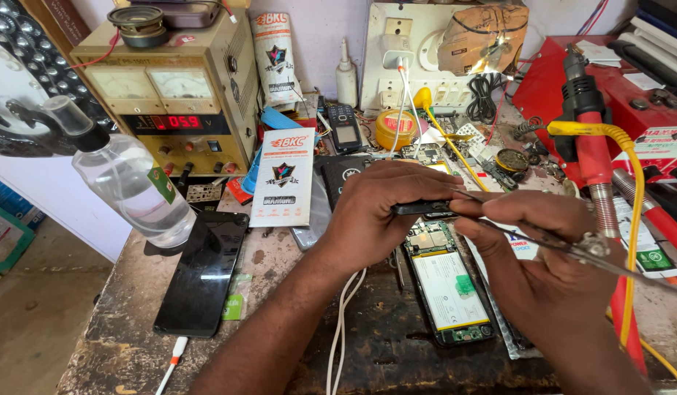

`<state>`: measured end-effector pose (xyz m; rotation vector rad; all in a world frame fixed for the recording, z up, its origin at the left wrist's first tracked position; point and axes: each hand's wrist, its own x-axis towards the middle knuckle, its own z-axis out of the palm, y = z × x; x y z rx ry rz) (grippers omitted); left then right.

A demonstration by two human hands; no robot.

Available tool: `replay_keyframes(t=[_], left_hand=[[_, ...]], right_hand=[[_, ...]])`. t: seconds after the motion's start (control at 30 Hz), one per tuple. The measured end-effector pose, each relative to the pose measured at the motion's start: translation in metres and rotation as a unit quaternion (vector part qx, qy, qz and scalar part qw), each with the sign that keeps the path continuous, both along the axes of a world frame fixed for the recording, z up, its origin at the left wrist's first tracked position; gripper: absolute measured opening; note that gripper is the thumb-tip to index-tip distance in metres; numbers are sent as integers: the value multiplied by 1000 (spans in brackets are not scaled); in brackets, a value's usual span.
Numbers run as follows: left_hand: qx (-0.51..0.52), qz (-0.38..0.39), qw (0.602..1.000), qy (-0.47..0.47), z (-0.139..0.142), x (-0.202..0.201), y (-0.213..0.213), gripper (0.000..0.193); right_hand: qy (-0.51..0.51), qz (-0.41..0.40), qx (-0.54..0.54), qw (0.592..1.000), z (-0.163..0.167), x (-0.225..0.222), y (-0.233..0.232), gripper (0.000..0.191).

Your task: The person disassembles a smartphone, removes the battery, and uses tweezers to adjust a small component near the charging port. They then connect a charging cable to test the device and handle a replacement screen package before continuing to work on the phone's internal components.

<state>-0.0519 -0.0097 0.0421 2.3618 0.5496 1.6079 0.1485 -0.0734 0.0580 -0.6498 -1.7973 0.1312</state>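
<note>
Over a cluttered surface (397, 351), the left hand (375, 212) grips a small dark part (420, 208) while the right hand (532, 256) pinches tweezers (572, 247) against it, above an opened phone (448, 281).

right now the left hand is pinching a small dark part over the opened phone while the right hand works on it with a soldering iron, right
Not quite. The head view shows the right hand holding thin metal tweezers, not a soldering iron. The rest stands: the left hand pinches a small dark part above the opened phone.
</note>
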Motion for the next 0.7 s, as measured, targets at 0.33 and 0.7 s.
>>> replay_keyframes(t=[0.33,0.7], left_hand=[[-31,-40,998,-22,-2,1,-1,50],[-18,-24,999,-16,-3,3,0,46]], right_hand=[[122,105,-77,984,3,3,-1,36],[-10,-3,11,1000,1,0,-2,33]])
